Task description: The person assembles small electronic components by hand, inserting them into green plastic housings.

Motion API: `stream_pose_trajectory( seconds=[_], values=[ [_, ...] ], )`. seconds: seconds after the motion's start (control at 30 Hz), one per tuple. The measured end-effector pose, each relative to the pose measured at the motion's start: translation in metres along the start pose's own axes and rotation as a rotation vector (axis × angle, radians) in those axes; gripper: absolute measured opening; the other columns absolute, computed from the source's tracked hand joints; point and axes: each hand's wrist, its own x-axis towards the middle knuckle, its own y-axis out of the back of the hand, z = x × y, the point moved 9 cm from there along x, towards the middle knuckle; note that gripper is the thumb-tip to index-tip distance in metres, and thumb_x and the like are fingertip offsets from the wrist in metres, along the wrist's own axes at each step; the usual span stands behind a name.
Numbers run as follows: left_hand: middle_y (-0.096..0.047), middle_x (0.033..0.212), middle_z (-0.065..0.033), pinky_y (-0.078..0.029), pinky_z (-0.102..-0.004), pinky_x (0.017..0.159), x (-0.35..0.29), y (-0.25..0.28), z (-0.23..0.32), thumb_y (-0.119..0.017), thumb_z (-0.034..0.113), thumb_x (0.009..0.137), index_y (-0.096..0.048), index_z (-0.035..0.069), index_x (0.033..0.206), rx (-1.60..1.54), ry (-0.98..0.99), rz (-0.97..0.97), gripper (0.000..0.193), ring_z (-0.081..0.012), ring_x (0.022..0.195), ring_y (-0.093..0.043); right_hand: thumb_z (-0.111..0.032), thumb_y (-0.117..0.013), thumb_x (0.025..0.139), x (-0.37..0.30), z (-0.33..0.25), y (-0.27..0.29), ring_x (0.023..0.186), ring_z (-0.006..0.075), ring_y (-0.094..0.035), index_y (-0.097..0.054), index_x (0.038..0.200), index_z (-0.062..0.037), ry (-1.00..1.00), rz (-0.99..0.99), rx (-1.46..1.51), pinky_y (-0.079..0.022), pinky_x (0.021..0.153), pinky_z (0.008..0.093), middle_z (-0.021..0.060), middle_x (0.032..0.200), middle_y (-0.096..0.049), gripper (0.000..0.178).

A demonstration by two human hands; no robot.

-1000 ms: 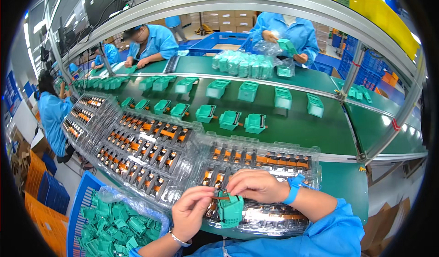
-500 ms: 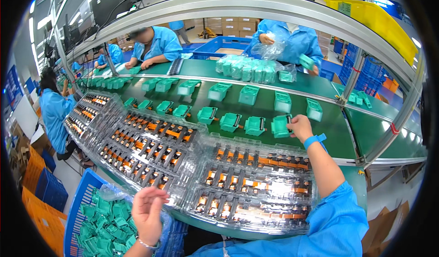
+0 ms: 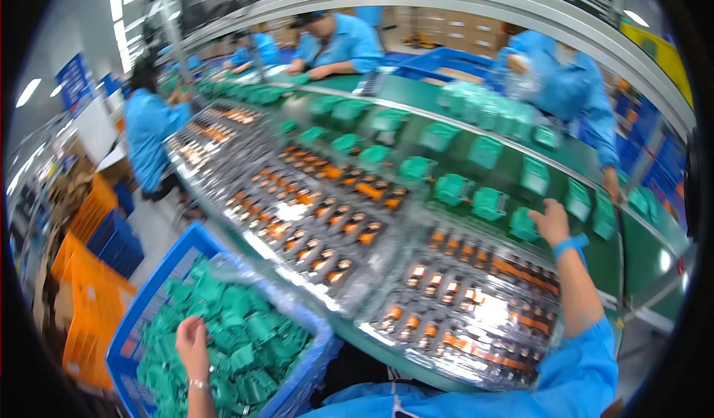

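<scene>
My left hand hangs over a heap of green plastic housings in a blue basket. Its fingers are slightly bent and apart, with nothing seen in them. At the right, my right hand, with a blue wrist strap, is at the edge of a green housing on the green conveyor. Blur softens those fingers, but they look spread, the thumb side next to the housing. Left of it, a housing with a dark part at its edge stands in the same row.
Clear trays of black-and-orange components line the near side of the belt. The blue basket's rim is at lower left, near orange crates. Across the line, co-workers in blue handle parts; one is beside bagged green pieces.
The view has swung left, shifting the scene rightward. My left hand has moved from beside the trays to above the basket. My right hand stays by the last housing, its fingers looser.
</scene>
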Motion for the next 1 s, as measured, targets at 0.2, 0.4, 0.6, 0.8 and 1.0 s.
stream_pose_trajectory(
  seconds=[0.2,0.4,0.6,0.8,1.0],
  values=[
    [-0.064,0.094,-0.0105,-0.049,-0.0294,0.074,0.025,0.007,-0.014,-0.062,0.010,0.080,-0.059,0.000,0.103,0.239,-0.098,-0.013,0.025,-0.0170,0.081,-0.062,-0.014,-0.061,0.085,-0.078,-0.226,0.088,0.056,0.0100,-0.059,-0.063,0.094,0.0025,0.030,-0.983,1.021,-0.046,0.049,0.0239,0.0064,0.068,-0.063,0.019],
    [-0.063,0.102,-0.0142,-0.049,-0.0355,0.078,0.046,-0.008,-0.006,-0.066,0.019,0.078,-0.057,0.001,0.110,0.640,-0.221,-0.163,0.038,-0.0258,0.088,-0.062,-0.027,-0.070,0.076,-0.114,-0.249,0.092,0.064,0.0268,-0.064,-0.067,0.098,-0.0094,0.418,-0.833,0.510,-0.049,0.059,0.0344,0.0101,0.070,-0.066,0.028],
    [-0.060,0.109,-0.0162,-0.045,-0.0400,0.089,0.116,-0.028,-0.010,-0.067,0.020,0.075,-0.055,0.004,0.114,0.748,-0.347,-0.036,0.044,-0.0318,0.104,-0.055,-0.020,-0.072,0.074,-0.120,-0.269,0.106,0.058,0.0286,-0.062,-0.064,0.085,-0.0036,0.427,-0.698,0.478,-0.048,0.054,0.0359,0.0131,0.061,-0.062,0.021],
    [-0.056,0.112,-0.0165,-0.047,-0.0445,0.087,0.161,-0.050,-0.072,-0.060,0.013,0.076,-0.059,0.005,0.104,1.120,0.090,-0.083,0.029,-0.0366,0.106,-0.052,-0.018,-0.075,0.071,-0.113,-0.259,0.113,0.056,0.0265,-0.062,-0.062,0.078,-0.0018,0.336,-0.667,0.476,-0.048,0.053,0.0334,0.0126,0.059,-0.061,0.022],
    [-0.057,0.106,-0.0162,-0.047,-0.0407,0.084,0.162,-0.020,-0.114,-0.059,0.010,0.077,-0.065,0.005,0.091,1.013,0.078,0.042,0.017,-0.0347,0.103,-0.053,-0.004,-0.074,0.070,-0.112,-0.228,0.096,0.057,0.0156,-0.060,-0.053,0.076,0.0001,0.112,-0.681,0.680,-0.047,0.053,0.0282,0.0095,0.065,-0.060,0.022]
  ],
)
